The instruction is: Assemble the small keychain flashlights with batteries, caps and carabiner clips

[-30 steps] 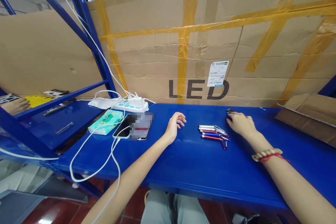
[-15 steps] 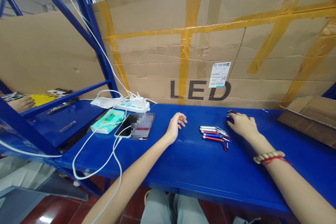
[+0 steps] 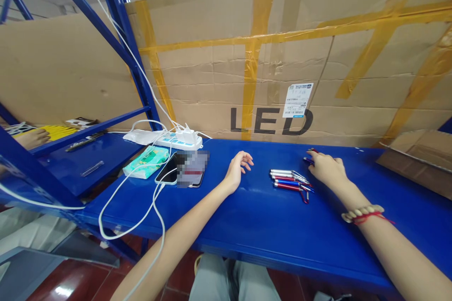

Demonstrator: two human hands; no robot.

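Several pens or small torches with carabiner clips (image 3: 287,180), silver, red and blue, lie side by side on the blue table (image 3: 247,225). Left of them my left hand (image 3: 238,169) rests on its edge, fingers loosely curled and apart, holding nothing. Beyond their right end is my right hand (image 3: 326,169), palm down with its fingers bent over small items. A blue piece (image 3: 308,161) pokes out at its fingertips, with a red bit above it. The hand hides most of these, so its grip is unclear.
Two phones (image 3: 192,169), a green tissue pack (image 3: 146,162) and a white power strip (image 3: 180,140) with trailing cables are on the left. A cardboard sheet (image 3: 205,80) stands behind; an open carton (image 3: 420,162) is at right. Another person's hand (image 3: 33,138) shows far left.
The fingers of my right hand have shifted slightly, and more of the blue piece beside them shows. My left hand and the row of pens have stayed in place.
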